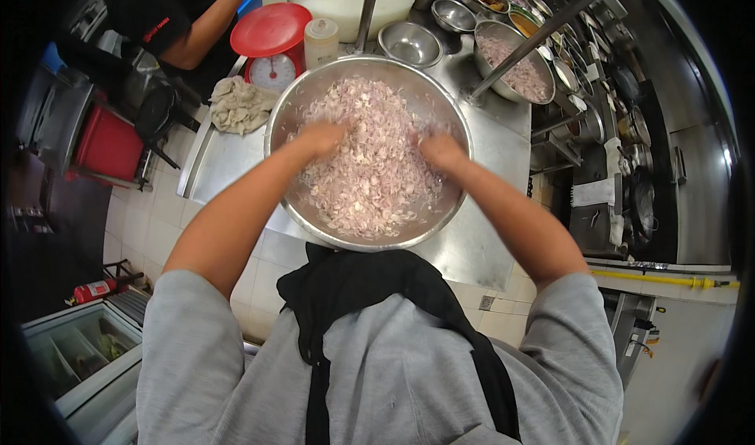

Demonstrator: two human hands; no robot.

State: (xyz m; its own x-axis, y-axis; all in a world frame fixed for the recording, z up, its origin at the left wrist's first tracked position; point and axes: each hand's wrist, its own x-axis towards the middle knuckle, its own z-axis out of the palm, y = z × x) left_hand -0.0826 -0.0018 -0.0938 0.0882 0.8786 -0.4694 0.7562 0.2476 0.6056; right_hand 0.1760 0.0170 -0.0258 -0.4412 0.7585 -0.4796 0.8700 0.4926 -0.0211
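Observation:
A large steel mixing bowl (460,185) stands in front of me, heaped with thinly sliced pinkish-white shallots (366,178). On the left side of the heap, my left hand (322,138) has its fingers sunk among the slices. My right hand (442,152) reaches into the right side of the same heap, close to the bowl's wall. Both hands are blurred by motion, and slices hide their fingers, so whether they grip any shallots does not show.
The bowl rests on a steel table (491,244). Behind it are a red kitchen scale (273,44), a lidded plastic tub (321,42), a cloth (241,105), a small steel bowl (410,44) and another bowl of shallots (515,71). A co-worker's arm (208,24) works beside a white round block (370,1).

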